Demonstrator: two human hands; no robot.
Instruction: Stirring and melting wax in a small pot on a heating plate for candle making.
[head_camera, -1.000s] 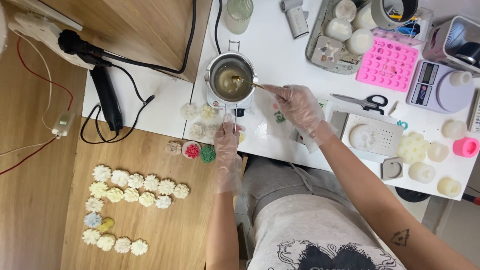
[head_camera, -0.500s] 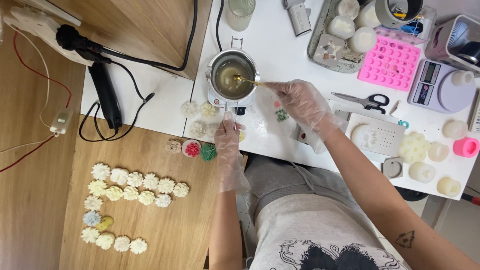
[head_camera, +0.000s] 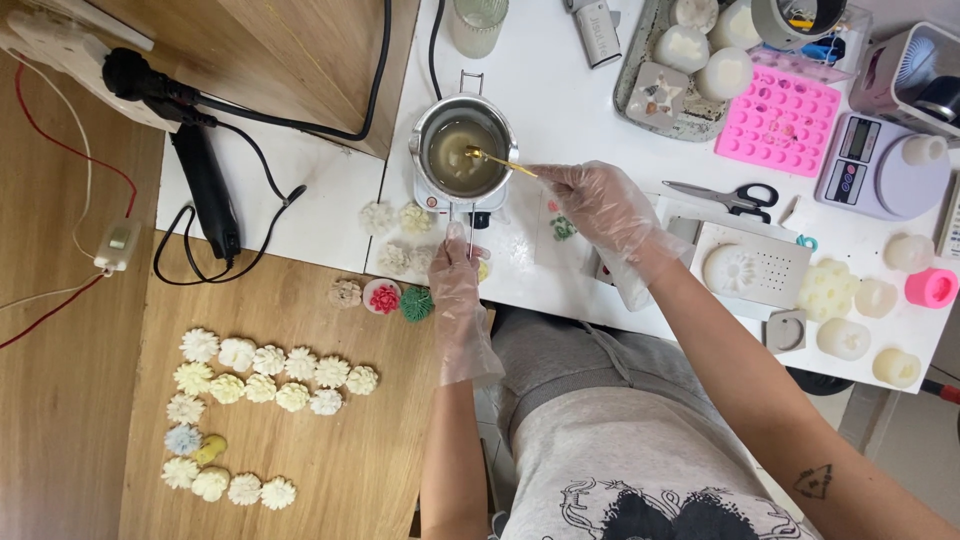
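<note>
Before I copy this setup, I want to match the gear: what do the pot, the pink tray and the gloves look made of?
Pot: shiny grey metal, likely steel, by its bright rim. Pink tray: matte, probably silicone, with moulded cavities. Gloves on the left hand and right hand: thin clear plastic film, loose and crinkled.

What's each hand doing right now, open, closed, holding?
Left hand: closed on the pot handle.
Right hand: closed on the gold spoon, its tip in the metal pot.

A home candle-making corner: a white worktop (head_camera: 560, 90) crowded with a melting pot (head_camera: 463, 155), pink mould (head_camera: 778, 122), scale (head_camera: 880, 165) and wax flowers (head_camera: 265, 375) on the wooden floor.
</note>
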